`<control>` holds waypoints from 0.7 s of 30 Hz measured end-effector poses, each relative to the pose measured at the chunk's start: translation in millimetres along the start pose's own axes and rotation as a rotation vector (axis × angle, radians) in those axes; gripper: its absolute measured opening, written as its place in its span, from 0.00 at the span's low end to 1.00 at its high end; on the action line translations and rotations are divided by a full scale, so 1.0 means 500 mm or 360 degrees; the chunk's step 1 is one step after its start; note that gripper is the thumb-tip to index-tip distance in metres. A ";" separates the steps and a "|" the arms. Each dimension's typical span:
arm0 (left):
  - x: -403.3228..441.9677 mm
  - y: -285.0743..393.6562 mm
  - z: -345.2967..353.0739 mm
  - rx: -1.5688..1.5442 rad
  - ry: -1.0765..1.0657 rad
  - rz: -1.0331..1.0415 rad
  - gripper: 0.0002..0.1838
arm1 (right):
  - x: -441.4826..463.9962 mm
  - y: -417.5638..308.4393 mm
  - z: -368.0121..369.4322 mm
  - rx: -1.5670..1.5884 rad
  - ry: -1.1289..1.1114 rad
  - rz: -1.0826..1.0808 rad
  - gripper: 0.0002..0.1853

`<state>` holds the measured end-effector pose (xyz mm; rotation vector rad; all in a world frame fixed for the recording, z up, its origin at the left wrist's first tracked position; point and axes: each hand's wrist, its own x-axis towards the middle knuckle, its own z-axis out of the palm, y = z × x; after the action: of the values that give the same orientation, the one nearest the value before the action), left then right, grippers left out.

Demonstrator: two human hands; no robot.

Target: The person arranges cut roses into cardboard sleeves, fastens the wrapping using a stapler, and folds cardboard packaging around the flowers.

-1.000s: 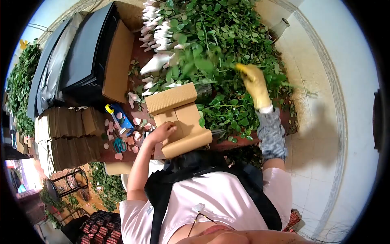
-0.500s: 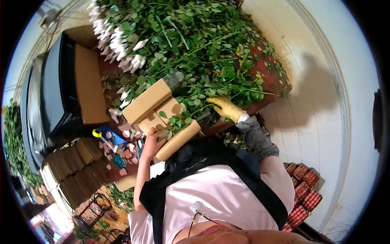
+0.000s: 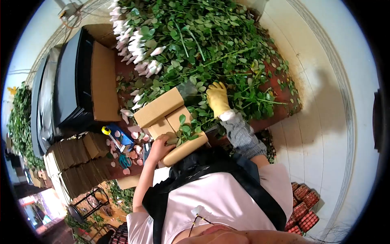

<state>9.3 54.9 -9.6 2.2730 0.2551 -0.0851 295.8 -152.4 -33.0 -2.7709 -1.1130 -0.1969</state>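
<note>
My bare left hand [image 3: 161,147] lies on the near-left part of an open corrugated cardboard wrap [image 3: 161,106]. Its fingers are bent beside a pale leaf and a leafy sprig [image 3: 187,131]; what they grip, if anything, is hidden. The wrap's near edge is rolled into a tan tube [image 3: 185,149] close to my apron. In a yellow glove, my right hand [image 3: 218,100] reaches over the near side of a big heap of leafy rose stems [image 3: 211,44], its fingers slightly apart and no stem visibly held. Pale pink rose heads [image 3: 136,46] line the heap's left side.
Left of the wrap lie blue-handled scissors [image 3: 124,161], a yellow-ended cutter [image 3: 112,137], a blue box [image 3: 122,136] and loose petals. Stacked cardboard pieces [image 3: 77,162] and a large box with dark sheets [image 3: 73,77] stand farther left. Red bundles [image 3: 304,207] sit at lower right.
My gloved right hand has moved forward and left, its fingers turning from leftward to forward. My left hand stays at the wrap. The whole view has shifted slightly.
</note>
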 end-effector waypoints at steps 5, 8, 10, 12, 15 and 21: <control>-0.004 0.010 -0.002 0.0032 0.0007 -0.0065 0.21 | -0.021 0.044 -0.146 0.0009 0.0530 -0.0007 0.09; -0.003 0.006 0.001 -0.0021 0.0025 -0.0053 0.20 | -0.050 0.103 -0.243 -0.0153 0.0634 0.0180 0.12; -0.005 0.004 0.002 -0.0055 0.0048 -0.0060 0.20 | -0.068 0.151 -0.285 -0.0210 0.0648 0.0203 0.12; -0.001 0.004 0.004 -0.0087 0.0063 -0.0050 0.19 | -0.079 0.178 -0.313 -0.0239 0.0719 0.0209 0.12; -0.005 -0.011 0.010 -0.0012 0.0054 -0.0043 0.20 | -0.102 0.237 -0.273 -0.0232 0.0676 0.0378 0.12; -0.005 -0.006 0.008 -0.0042 0.0050 -0.0106 0.21 | -0.114 0.040 -0.223 0.0521 0.0471 -0.0440 0.08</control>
<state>6.5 53.7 -14.1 2.2410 0.3464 -0.0802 261.4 -225.9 64.7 -2.2131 -1.3076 -0.4010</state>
